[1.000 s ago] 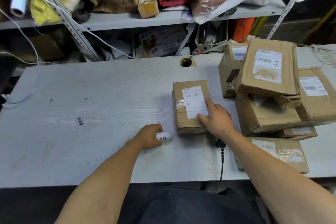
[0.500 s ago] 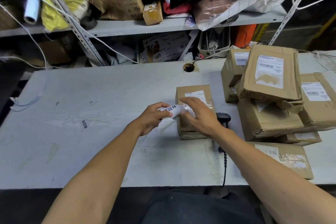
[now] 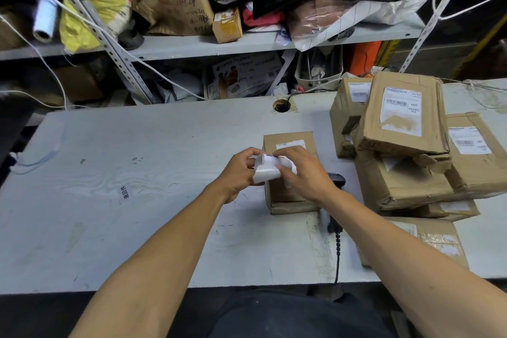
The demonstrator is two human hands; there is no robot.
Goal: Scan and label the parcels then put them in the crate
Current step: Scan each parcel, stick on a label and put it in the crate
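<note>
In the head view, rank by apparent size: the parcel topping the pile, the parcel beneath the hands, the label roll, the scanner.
1. Parcel on top of the pile.
2. Parcel under the hands, partly covered, so only probably smaller.
3-4. Label roll and scanner: both partly hidden by the hands and forearm; cannot rank.

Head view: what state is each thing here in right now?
Left hand: pinching the label roll.
Right hand: fingers pulling at the label roll.
Label roll: held above the small parcel, partly unrolled.
Small parcel: flat on table, taped shut.
Scanner: lying on table, unheld.
Parcel stack: piled at right, labelled.
</note>
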